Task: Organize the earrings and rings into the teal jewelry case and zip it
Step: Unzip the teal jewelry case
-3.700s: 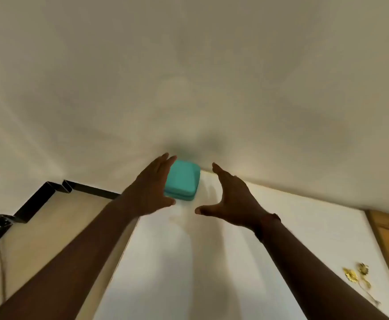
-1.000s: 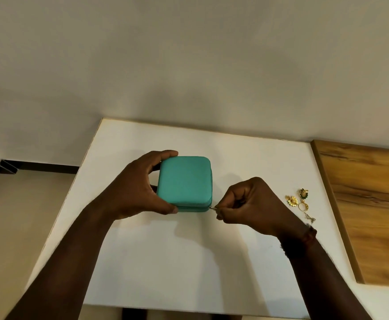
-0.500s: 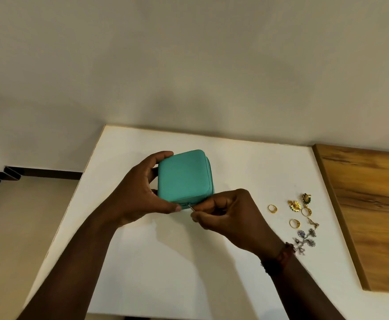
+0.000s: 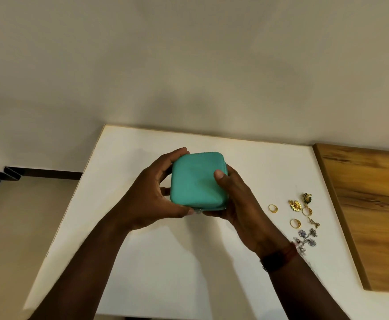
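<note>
The teal jewelry case (image 4: 194, 181) is lifted off the white table (image 4: 177, 262), tilted with its lid toward me, still closed. My left hand (image 4: 149, 195) grips its left side, fingers curled behind it and thumb along the lower front edge. My right hand (image 4: 237, 199) grips the right side, thumb pressed on the lid. A small metal zip pull (image 4: 198, 211) shows at the lower edge between my thumbs. To the right on the table lie three gold rings (image 4: 272, 208), gold flower earrings (image 4: 295, 205) and silver-blue earrings (image 4: 307, 237).
A wooden board (image 4: 369, 211) lies along the table's right side. A plain wall rises behind the table. The floor and a dark skirting (image 4: 39, 174) show off the table's left edge.
My right hand has let go of the zip pull at the front edge and now grips the case's right side. The case has tilted up further toward me.
</note>
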